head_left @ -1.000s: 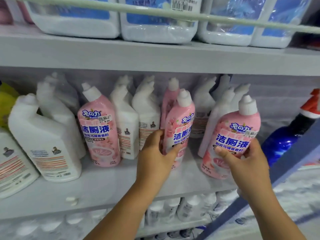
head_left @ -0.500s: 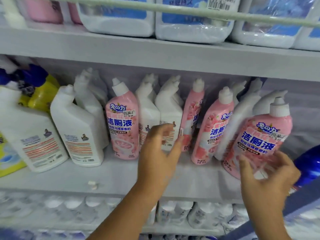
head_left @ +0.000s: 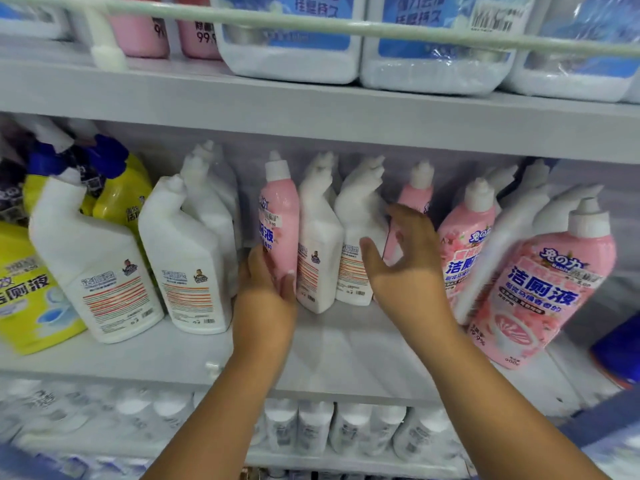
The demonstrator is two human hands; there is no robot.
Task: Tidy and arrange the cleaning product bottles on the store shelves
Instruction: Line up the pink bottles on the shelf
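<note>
On the middle shelf (head_left: pixel 346 362) stand white angled-neck bottles and pink bottles with white caps. My left hand (head_left: pixel 266 289) grips the lower part of a pink bottle (head_left: pixel 280 216) that stands between white bottles. My right hand (head_left: pixel 405 268) is open, fingers spread, in front of a white bottle (head_left: pixel 360 216) and a pink bottle (head_left: pixel 415 195) further back, holding nothing. More pink bottles stand to the right, one (head_left: pixel 464 233) near my right hand and a large one (head_left: pixel 543 289) at the front right.
White bottles (head_left: pixel 187 258) and yellow spray bottles (head_left: pixel 121 199) fill the shelf's left part. A blue bottle (head_left: pixel 620 351) sits at the far right. Big white jugs (head_left: pixel 291 46) stand on the shelf above behind a rail. Small white bottles (head_left: pixel 311 427) line the shelf below.
My left hand has moved left and taken hold of the left pink bottle. My right hand has let go of the large pink bottle and moved left, open. The view shifted left.
</note>
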